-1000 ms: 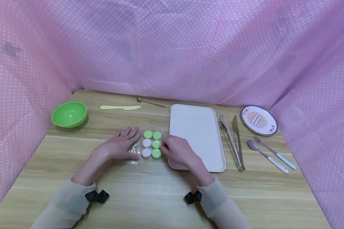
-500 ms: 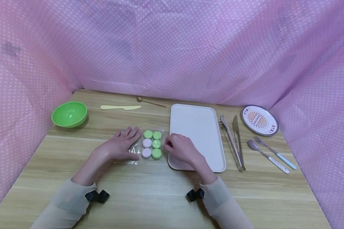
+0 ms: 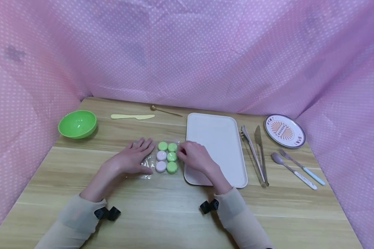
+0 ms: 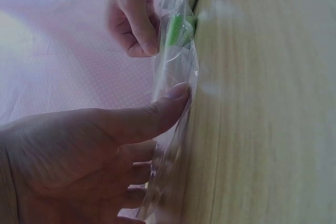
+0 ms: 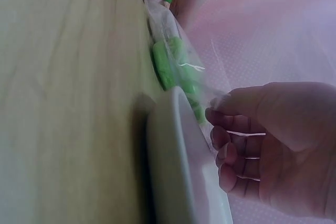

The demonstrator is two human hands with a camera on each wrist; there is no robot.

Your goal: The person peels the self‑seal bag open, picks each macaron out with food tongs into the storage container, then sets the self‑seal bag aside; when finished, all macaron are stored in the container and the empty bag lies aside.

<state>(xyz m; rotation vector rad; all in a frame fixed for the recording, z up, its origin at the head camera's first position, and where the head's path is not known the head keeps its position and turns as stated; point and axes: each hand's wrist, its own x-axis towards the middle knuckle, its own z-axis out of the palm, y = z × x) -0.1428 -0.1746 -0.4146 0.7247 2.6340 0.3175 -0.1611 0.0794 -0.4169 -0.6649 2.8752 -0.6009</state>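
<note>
A clear plastic bag (image 3: 148, 162) lies on the table with several macarons in it, green ones (image 3: 172, 147) and two pale pink ones (image 3: 161, 156). My left hand (image 3: 133, 157) rests spread on the bag's left part, fingers straight; in the left wrist view its thumb (image 4: 157, 114) lies on the film. My right hand (image 3: 195, 156) is at the bag's right edge, over the tray's left rim. The right wrist view has its thumb and index finger (image 5: 218, 109) pinching the clear film, with green macarons (image 5: 173, 61) beside them.
Right of the bag lies a white tray (image 3: 215, 138). Further right are tongs (image 3: 252, 154), a metal knife (image 3: 260, 148), a spoon (image 3: 293, 169), a fork (image 3: 302, 166) and a plate (image 3: 285, 131). A green bowl (image 3: 78, 124), yellow knife (image 3: 132, 117) and small gold spoon (image 3: 166, 111) lie behind.
My right hand drew back slightly to the right, then shifted a little up and back toward the bag's edge. The left hand stays put on the bag.
</note>
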